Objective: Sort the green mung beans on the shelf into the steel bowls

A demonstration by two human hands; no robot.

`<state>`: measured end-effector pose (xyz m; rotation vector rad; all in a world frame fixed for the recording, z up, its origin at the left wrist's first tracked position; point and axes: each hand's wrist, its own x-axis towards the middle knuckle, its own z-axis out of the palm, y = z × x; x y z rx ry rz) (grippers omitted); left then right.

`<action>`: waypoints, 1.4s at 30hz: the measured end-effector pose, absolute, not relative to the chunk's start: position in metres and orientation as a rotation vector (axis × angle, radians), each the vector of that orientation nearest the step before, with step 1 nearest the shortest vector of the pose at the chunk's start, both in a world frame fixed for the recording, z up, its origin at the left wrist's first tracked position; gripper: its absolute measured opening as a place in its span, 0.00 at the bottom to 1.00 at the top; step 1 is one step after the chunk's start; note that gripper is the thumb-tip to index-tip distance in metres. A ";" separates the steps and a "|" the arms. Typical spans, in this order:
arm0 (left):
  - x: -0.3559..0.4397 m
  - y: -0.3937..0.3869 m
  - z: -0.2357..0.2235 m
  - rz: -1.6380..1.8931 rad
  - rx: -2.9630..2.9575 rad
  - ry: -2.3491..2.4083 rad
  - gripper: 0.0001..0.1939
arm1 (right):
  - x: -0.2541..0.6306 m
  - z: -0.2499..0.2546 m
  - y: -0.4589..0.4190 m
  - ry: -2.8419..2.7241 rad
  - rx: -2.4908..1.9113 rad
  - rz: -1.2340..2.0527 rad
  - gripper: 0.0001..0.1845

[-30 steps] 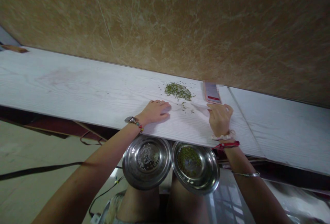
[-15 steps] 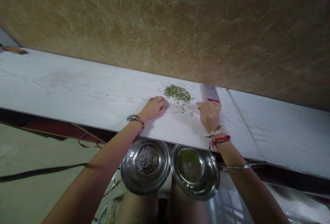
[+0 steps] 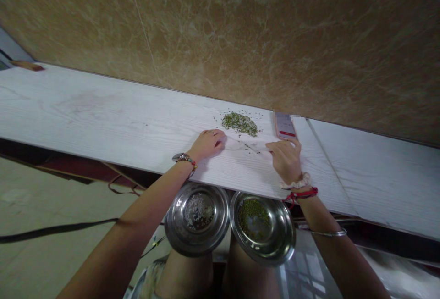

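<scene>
A mixed pile of green mung beans and white grains point(image 3: 239, 124) lies on the white wood-grain table point(image 3: 130, 111). My left hand point(image 3: 208, 144) rests just left of and below the pile, its fingers curled together; whatever they hold, if anything, is hidden. Right of the pile, my right hand point(image 3: 286, 157) is closed with its fingertips pointing left; I cannot make out what is in them. Between both hands, a few loose beans point(image 3: 252, 148) lie in a thin slanting row. On my lap stand a steel bowl with white grains point(image 3: 175, 239) and another with mung beans point(image 3: 285, 239).
A phone point(image 3: 285, 124) with a lit screen lies behind my right hand, near the brown marbled wall point(image 3: 220, 37). A brown object point(image 3: 29, 65) sits at the table's far left. A dark strap point(image 3: 58, 229) crosses the left side, over the floor.
My right hand has shifted slightly right and nearer to me. The loose beans between my hands, scattered before, now lie closer to a line. The left hand stays near the pile.
</scene>
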<state>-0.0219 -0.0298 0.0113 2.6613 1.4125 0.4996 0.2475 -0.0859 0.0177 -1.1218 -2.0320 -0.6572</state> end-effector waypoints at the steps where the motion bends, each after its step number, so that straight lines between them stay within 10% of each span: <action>1: -0.022 -0.030 0.011 0.504 2.661 1.411 0.17 | 0.248 0.019 -0.088 -2.040 -1.118 -0.661 0.13; 42: -0.022 -0.034 0.013 0.467 2.840 1.192 0.16 | 0.259 0.056 -0.142 -2.131 -0.998 -0.691 0.08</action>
